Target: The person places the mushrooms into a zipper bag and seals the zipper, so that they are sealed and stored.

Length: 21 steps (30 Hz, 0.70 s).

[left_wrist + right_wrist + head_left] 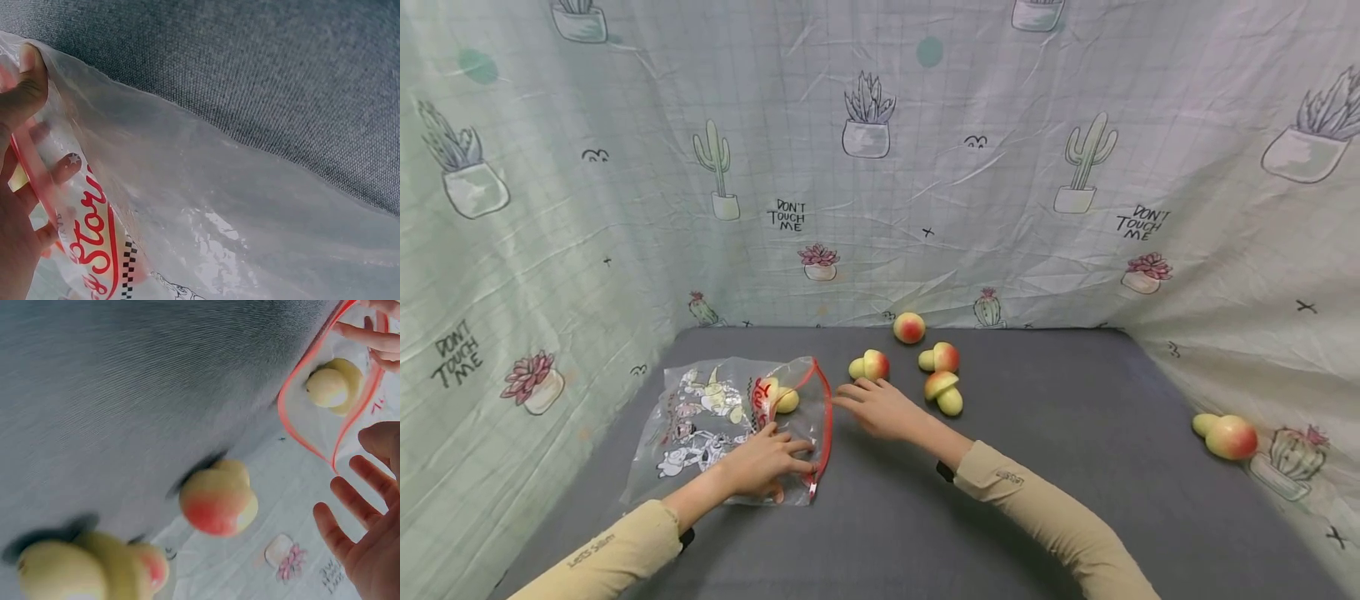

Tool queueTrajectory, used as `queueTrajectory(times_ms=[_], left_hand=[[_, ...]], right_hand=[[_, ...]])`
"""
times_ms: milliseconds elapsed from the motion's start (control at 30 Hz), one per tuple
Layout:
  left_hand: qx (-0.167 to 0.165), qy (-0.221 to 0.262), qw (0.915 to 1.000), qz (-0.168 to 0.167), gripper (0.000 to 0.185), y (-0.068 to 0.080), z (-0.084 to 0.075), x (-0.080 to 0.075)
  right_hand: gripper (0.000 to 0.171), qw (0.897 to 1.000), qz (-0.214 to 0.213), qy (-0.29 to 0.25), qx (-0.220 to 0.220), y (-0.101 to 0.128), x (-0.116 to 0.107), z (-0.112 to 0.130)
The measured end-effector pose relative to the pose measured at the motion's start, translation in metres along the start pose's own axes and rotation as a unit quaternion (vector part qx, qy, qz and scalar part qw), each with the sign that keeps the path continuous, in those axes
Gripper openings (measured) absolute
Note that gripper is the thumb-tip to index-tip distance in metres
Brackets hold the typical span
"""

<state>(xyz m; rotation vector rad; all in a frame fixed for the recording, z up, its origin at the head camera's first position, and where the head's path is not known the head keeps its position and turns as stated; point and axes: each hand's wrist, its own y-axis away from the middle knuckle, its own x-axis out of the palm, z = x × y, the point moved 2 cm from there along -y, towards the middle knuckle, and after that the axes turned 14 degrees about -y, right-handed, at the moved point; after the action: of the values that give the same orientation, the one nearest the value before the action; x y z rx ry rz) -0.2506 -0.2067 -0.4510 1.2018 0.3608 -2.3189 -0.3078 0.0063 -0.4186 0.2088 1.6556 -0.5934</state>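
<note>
Left hand, fingers spread, touches the plastic bag at its mouth; right hand, empty, fingers loosely extended, hovers at three o'clock

The tan left sleeve and matching right sleeve bore small dark lettering; a black wrist piece showed by each cuff.

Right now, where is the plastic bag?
In the head view, the plastic bag lies on the left side of the dark table, the left hand touching it and its red-edged mouth facing the right hand.
</note>
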Motion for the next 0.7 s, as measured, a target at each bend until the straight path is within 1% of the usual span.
queueTrajectory(times_ms=[133,233,433,500,600,633,700], left_hand=[[-0.003,-0.003,0.9999,-0.01,0.066,0.0,-0.001,0.002],[-0.006,0.002,0.9999,-0.015,0.066,0.001,-0.003,0.003],[-0.006,0.024,0.9997,-0.006,0.067,0.003,-0.005,0.001],[-0.007,0.027,0.9996,-0.002,0.067,0.003,-0.004,-0.001],[-0.009,0.027,0.9996,-0.001,0.067,0.001,-0.002,-0.002],[-0.009,0.028,0.9996,-0.002,0.067,0.001,-0.002,-0.003],[-0.008,0.026,0.9996,-0.008,0.067,0.0,-0.001,-0.004]], right_hand=[[0.035,0.999,-0.042,-0.006,-0.015,0.024,-0.012,-0.002],[0.032,0.997,-0.071,-0.022,-0.026,0.045,-0.017,-0.004],[0.026,0.991,-0.123,-0.027,-0.048,0.083,-0.019,-0.01],[0.028,0.989,-0.138,-0.023,-0.047,0.093,-0.019,-0.013],[0.039,0.987,-0.154,-0.018,-0.031,0.106,-0.019,-0.018],[0.04,0.987,-0.158,-0.016,-0.023,0.109,-0.018,-0.021],[0.032,0.987,-0.163,-0.012,-0.002,0.115,-0.017,-0.025]])
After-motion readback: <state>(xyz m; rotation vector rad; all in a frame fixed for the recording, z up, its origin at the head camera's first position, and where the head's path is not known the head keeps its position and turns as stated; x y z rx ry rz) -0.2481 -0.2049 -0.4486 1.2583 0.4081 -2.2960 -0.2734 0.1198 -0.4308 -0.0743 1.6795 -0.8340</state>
